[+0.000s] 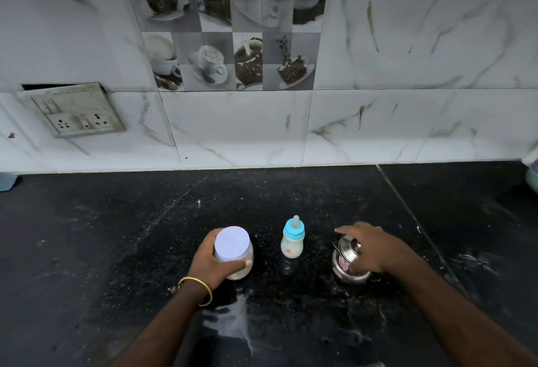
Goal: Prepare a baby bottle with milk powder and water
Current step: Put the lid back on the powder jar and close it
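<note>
Containers: three are standing in a row at lower centre of the frame: one clear jar (235,253) with a white lid, one baby bottle (292,243) with a blue collar and teat, and one small steel pot (349,261) with its lid on.
Hands: two are reaching in from the bottom edge, one bangle (198,289) sitting on the left wrist.
Baby bottle: it is standing upright between the jar and the pot, touching neither, with whitish contents showing low inside.
Jar: white powder is showing at its base; the lid is closed.
Counter edges: the black granite counter (116,235) is meeting the marble-look tiled wall (407,122) across the middle of the frame; a seam is running diagonally at right.
Open room: wide bare counter is lying left and right of the row and behind it up to the wall; a white spill (233,320) is spreading just below the jar.
Wall fittings: one switch and socket plate (75,111) is hanging at upper left.
Left hand (212,259): it is wrapping around the jar's left side, thumb across the front, fingers curled and gripping.
Right hand (375,250): it is resting over the pot, fingers loosely spread, touching the lid and right side; whether it is gripping I cannot tell.
</note>
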A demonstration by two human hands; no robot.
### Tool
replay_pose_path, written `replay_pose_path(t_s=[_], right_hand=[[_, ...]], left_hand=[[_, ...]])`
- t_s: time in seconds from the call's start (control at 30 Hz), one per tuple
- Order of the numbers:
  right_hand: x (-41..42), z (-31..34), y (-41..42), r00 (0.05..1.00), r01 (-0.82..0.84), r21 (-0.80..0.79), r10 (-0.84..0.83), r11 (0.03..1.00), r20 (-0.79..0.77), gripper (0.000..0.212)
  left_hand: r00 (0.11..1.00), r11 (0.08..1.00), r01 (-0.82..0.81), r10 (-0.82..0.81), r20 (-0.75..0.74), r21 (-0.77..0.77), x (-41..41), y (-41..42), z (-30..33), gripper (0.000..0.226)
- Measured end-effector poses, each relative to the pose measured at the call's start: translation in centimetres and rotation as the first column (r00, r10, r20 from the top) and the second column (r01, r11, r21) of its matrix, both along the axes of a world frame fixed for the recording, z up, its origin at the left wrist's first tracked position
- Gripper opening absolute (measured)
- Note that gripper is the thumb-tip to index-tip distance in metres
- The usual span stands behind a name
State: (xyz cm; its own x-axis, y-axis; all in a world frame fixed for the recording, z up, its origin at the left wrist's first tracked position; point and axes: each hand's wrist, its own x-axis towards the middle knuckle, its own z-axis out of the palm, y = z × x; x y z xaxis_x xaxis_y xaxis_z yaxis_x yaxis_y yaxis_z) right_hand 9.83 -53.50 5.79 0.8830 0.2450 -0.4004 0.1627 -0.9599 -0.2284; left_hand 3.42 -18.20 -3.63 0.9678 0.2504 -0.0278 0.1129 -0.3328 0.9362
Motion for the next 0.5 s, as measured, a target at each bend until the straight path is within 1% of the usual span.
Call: replay_pose_path(t_s=[0.07, 0.23, 0.4, 0.5], right_hand=[[0.2, -0.5, 0.1, 0.998, 0.031, -0.03, -0.029, 0.999, 0.048, 0.087], [0.2, -2.4, 1.5, 0.977, 0.173, 0.013, -0.173, 0.985, 0.124, 0.076], [-0.1, -3.0, 4.3, 0.951, 0.267, 0.064, -0.274, 0.962, 0.143, 0.08], [-0.2, -3.5, 5.1, 0.941, 0.297, 0.068, -0.304, 0.952, 0.151, 0.084]], left_hand=[[1.0, 1.0, -0.012, 0.012, -0.007, 0.0, -0.1, -0.2, 0.1, 0.072], [0.999, 0.999, -0.031, 0.031, -0.012, 0.007, -0.1, -0.4, 0.2, 0.074], [0.999, 0.999, -0.032, 0.033, -0.033, 0.031, -0.1, -0.8, 0.6, 0.077], [0.999, 0.998, -0.039, 0.041, -0.032, 0.055, -0.2, -1.2, 0.6, 0.076]])
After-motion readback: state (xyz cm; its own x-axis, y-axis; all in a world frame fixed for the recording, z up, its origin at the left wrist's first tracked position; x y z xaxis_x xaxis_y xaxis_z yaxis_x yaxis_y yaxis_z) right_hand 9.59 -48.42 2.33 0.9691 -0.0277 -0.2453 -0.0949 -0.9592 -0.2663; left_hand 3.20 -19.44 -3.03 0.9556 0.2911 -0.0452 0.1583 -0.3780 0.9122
